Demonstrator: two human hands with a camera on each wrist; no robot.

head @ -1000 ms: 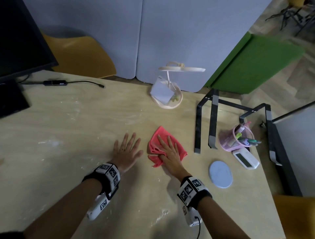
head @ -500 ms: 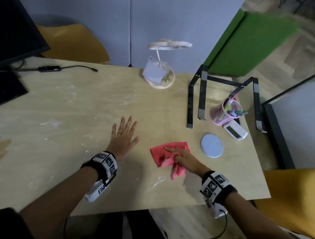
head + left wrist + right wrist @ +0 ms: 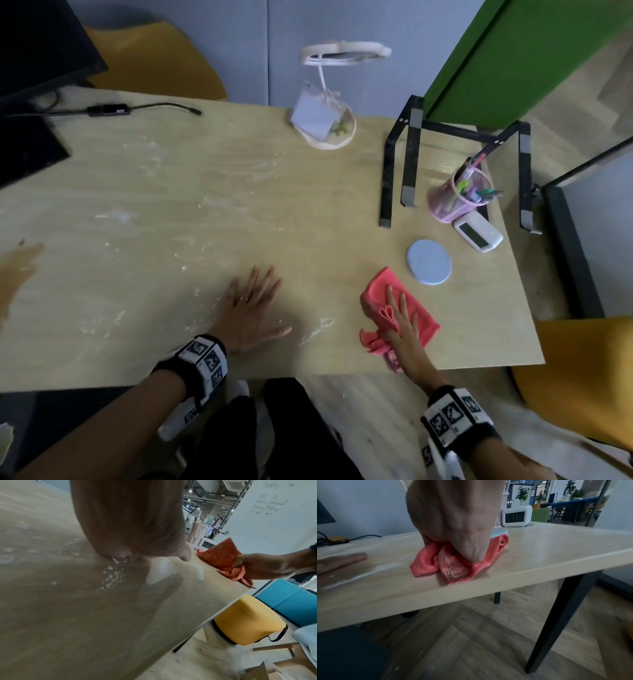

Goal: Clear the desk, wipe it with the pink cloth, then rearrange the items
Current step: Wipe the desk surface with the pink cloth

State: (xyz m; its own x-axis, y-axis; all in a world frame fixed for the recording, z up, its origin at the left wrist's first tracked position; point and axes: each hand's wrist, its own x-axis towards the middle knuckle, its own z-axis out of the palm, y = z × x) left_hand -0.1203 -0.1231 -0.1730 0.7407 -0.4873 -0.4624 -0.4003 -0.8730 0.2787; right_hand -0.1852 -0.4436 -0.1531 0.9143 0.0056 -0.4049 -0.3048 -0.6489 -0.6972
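The pink cloth (image 3: 376,291) lies bunched on the pale wooden desk (image 3: 171,205), close to its near edge and towards the right. My right hand (image 3: 400,308) lies flat on it with straight fingers and presses it down. In the right wrist view the cloth (image 3: 453,568) is crumpled under the heel of the hand (image 3: 453,513) and dusted with white. My left hand (image 3: 255,301) rests flat on the bare desk, fingers spread, left of the cloth. White powder streaks (image 3: 317,330) lie between the two hands and further left.
Right of the cloth sit a pale blue round coaster (image 3: 429,261), a white digital clock (image 3: 479,233), a pink mesh pen holder (image 3: 457,198) and a black laptop stand (image 3: 411,161). A white lamp (image 3: 325,116) stands at the back, a monitor (image 3: 34,51) and cable (image 3: 109,109) at the far left.
My right hand has dragged the cloth from the middle of the desk to the near right, beside the coaster. The left hand has stayed flat in place.
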